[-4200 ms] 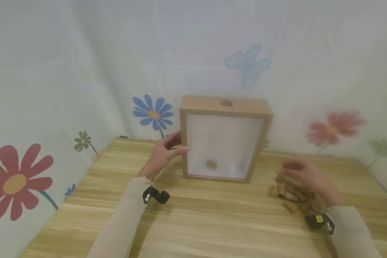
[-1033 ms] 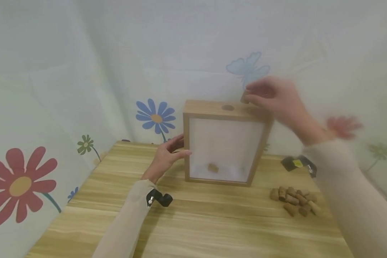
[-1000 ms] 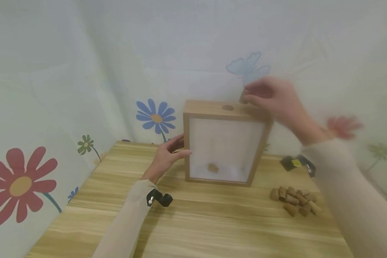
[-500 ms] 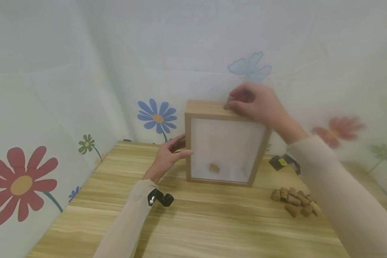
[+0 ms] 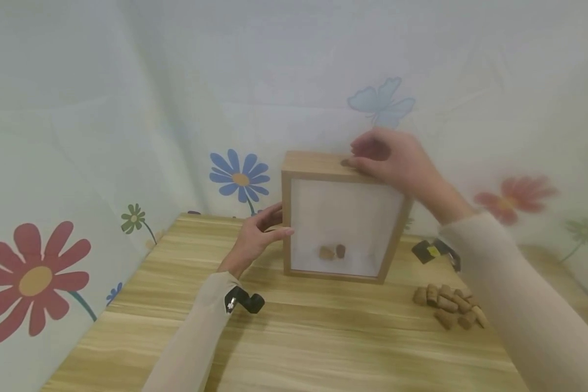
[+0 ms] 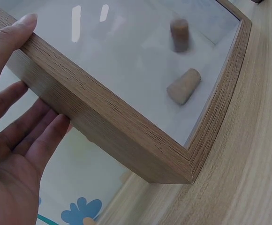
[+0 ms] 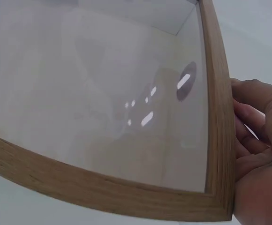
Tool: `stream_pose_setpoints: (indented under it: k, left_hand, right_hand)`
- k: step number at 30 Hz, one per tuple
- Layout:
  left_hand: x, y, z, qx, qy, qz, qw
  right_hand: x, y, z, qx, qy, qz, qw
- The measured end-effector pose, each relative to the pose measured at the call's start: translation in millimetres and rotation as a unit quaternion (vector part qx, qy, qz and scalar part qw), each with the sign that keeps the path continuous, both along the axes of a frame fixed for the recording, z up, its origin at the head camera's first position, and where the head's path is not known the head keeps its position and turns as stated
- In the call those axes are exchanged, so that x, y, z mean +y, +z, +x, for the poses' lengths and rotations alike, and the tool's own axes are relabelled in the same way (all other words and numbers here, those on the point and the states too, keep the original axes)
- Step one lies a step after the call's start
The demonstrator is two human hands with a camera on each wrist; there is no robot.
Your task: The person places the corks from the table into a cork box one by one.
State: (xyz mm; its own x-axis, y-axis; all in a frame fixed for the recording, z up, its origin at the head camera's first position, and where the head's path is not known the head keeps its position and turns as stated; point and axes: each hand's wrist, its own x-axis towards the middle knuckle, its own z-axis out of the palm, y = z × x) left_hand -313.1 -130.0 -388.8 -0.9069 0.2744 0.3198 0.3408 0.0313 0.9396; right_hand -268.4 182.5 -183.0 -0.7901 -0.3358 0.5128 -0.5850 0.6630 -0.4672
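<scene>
A wooden shadow box with a clear front stands upright on the table. My left hand grips its left side, thumb on the front rim and fingers behind, as the left wrist view shows. Over the box's top my right hand has thumb and fingertips apart, with nothing seen between them, just right of the round hole. Through the front I see one cork lying at the bottom and a darker cork beside it, blurred in the left wrist view.
Several corks lie heaped on the table right of the box, partly behind my right sleeve. Close behind the box hangs a pale cloth printed with flowers and a butterfly.
My right hand has carried a cork from the heap up to the hole and released it. A second cork now shows inside the box. My left hand stays on the frame.
</scene>
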Motion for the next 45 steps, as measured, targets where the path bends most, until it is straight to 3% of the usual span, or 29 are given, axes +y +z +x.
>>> stream_pose_setpoints:
  k: [8, 13, 16, 22, 24, 31, 39, 45]
  left_hand:
    - [-0.1, 0.6, 1.4, 0.0, 0.003, -0.005, 1.0]
    - [0.0, 2.6, 3.0, 0.004, 0.005, -0.009, 0.9999]
    - [0.3, 2.8, 3.8, 0.003, 0.006, -0.008, 0.9999]
    - [1.8, 3.2, 3.1, 0.001, 0.004, -0.007, 1.0]
    - [2.0, 3.5, 3.0, 0.002, 0.001, -0.006, 1.0]
    - [-0.1, 4.4, 4.0, 0.0, 0.001, -0.007, 1.0]
    - [0.6, 4.0, 4.8, 0.0, 0.003, -0.004, 1.0]
    - [0.6, 5.8, 5.4, -0.003, 0.004, -0.002, 1.0]
  right_hand:
    - [27, -2.6, 21.2, 0.007, -0.04, -0.04, 0.9984]
    - [49, -4.1, 38.4, -0.017, -0.064, -0.084, 0.9942]
    - [64, -10.1, 47.9, -0.032, -0.074, -0.12, 0.9896]
    - [94, -29.4, 68.3, -0.067, -0.138, -0.169, 0.9736]
    - [102, -38.7, 72.2, -0.066, -0.148, -0.161, 0.9735]
    - [128, -82.4, 66.9, -0.066, -0.124, -0.098, 0.9852]
    - [151, -130.6, 58.3, -0.109, -0.1, -0.039, 0.9882]
    - [159, -156.6, 53.3, -0.126, -0.063, -0.026, 0.9896]
